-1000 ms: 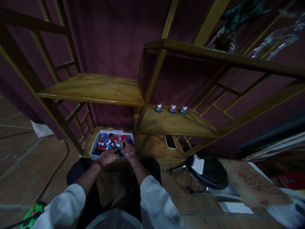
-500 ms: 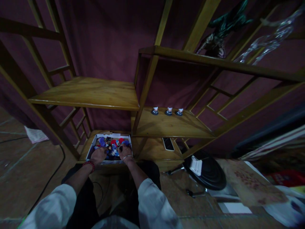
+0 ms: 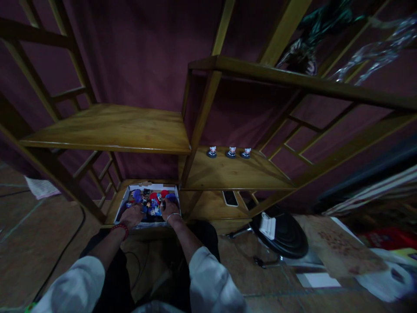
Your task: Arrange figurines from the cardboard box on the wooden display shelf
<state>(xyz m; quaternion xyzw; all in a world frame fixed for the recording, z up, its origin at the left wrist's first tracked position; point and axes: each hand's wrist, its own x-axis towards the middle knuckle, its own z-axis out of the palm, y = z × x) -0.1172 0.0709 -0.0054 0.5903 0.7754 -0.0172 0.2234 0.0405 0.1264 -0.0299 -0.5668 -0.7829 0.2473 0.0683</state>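
Observation:
A shallow white box (image 3: 125,196) on the low left shelf holds a jumble of small toy figures (image 3: 153,208) in blue, red and purple. Over the box's left side is my left hand (image 3: 132,216), its fingers bent down among the figures; their tips are hidden. My right hand (image 3: 170,210) reaches in from the right side, fingers curled together round a small dark piece that I cannot make out. Three small white-and-dark figurines (image 3: 231,152) stand in a row on the middle right shelf.
The wooden shelf unit (image 3: 107,129) has a board above the box and an upright post (image 3: 201,126) to its right. A phone (image 3: 230,198) lies on the low right shelf. A black stool (image 3: 286,234) bearing a white object (image 3: 267,226) stands at right.
My left hand has shifted slightly left and down over the box. My right hand stays near the right side of the box. The view has tilted slightly.

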